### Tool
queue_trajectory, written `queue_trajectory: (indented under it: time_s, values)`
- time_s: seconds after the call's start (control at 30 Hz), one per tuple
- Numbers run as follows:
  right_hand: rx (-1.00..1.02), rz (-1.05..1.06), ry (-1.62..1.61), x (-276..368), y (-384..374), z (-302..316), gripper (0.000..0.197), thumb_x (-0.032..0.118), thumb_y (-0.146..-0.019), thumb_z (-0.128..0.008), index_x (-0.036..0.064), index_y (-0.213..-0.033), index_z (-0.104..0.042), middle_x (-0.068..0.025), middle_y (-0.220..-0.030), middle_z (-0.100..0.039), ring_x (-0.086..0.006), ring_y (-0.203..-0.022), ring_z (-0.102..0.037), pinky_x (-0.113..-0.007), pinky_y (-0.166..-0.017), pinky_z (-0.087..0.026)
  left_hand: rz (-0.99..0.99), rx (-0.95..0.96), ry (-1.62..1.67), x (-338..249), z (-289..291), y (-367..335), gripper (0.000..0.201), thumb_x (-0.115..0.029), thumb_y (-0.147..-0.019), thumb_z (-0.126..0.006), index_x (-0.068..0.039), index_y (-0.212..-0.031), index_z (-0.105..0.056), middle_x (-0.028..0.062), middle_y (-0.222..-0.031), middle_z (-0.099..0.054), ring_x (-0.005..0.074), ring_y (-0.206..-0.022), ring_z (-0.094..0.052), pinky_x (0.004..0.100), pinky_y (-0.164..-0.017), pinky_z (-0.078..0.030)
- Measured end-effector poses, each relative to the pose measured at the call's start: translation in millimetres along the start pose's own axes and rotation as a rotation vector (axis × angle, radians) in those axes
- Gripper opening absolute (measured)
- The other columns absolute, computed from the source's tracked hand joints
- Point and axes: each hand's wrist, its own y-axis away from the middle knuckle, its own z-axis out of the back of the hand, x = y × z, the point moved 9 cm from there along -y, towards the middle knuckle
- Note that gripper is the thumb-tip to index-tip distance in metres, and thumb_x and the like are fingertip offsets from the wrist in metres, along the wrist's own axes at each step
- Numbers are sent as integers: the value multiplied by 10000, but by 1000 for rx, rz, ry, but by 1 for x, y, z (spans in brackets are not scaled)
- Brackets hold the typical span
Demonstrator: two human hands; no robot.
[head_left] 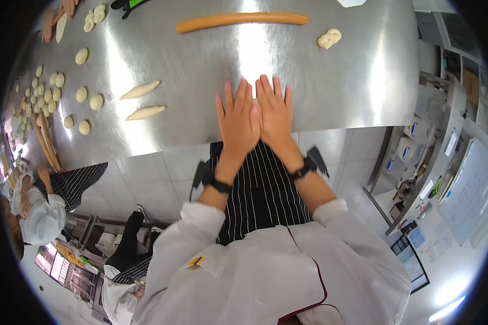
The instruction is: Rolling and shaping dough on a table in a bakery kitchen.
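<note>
My left hand (237, 123) and my right hand (276, 116) lie side by side, palms down, near the front edge of the steel table (341, 86). Their fingers are stretched out and the thumbs meet in the middle. Whatever may be under the palms is hidden. Beyond the fingertips lies a long wooden rolling pin (242, 21). To its right rests a small knotted piece of dough (329, 38). Left of my hands are two tapered dough strips, a far one (141, 90) and a near one (145, 112).
Several dough balls (96, 102) spread over the table's left part, with wooden sticks (47, 142) near its edge. Twisted dough (95, 17) sits at the far left, beside another person's hands (47, 27). People in white stand at the left. Shelving (444, 135) stands right.
</note>
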Motion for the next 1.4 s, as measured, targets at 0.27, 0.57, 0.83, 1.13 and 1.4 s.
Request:
queue_trajectory:
  time_s: [0.27, 0.57, 0.83, 1.13, 1.4]
  values:
    - [-134, 24, 77, 2, -73, 19, 582, 290, -1113, -502, 47, -1641, -515, -118, -1711, -507, -419, -1600, -404, -687, -1307, -203, 34, -80, -234, 7, 18, -78, 572, -309, -1141, -369, -80, -1631, -554, 74, -1742, -474, 460, -1650, -294, 677, -1331, -100]
    - [-100, 31, 109, -2, -70, 19, 571, 308, -1111, -507, 57, -1623, -542, -117, -1708, -508, -404, -1595, -410, -686, -1308, -205, 40, -17, -302, 7, 11, -68, 584, -282, -1115, -433, -49, -1641, -527, 81, -1759, -451, 427, -1661, -297, 681, -1329, -114]
    - [1, -23, 57, -8, 10, 16, 578, 265, -1083, -520, 44, -1617, -548, -123, -1701, -517, -397, -1601, -412, -667, -1318, -192, 34, -14, -204, 3, -4, -12, 585, -290, -1104, -455, -98, -1652, -526, 63, -1760, -451, 438, -1653, -306, 724, -1312, -111]
    - [-3, 12, -30, -29, 5, 18, 563, 213, -1069, -531, 49, -1607, -565, -124, -1686, -538, -399, -1592, -429, -659, -1319, -193, 2, -2, -94, 0, -7, 2, 560, -232, -1079, -499, -93, -1618, -564, 52, -1718, -508, 428, -1635, -344, 708, -1310, -146]
    - [-108, 118, 16, -5, -96, 26, 544, 224, -1079, -526, 67, -1597, -579, -98, -1686, -543, -380, -1589, -437, -655, -1313, -216, -48, -82, -301, 5, 12, -98, 550, -290, -1092, -510, -100, -1602, -590, 48, -1720, -504, 403, -1632, -360, 693, -1308, -190]
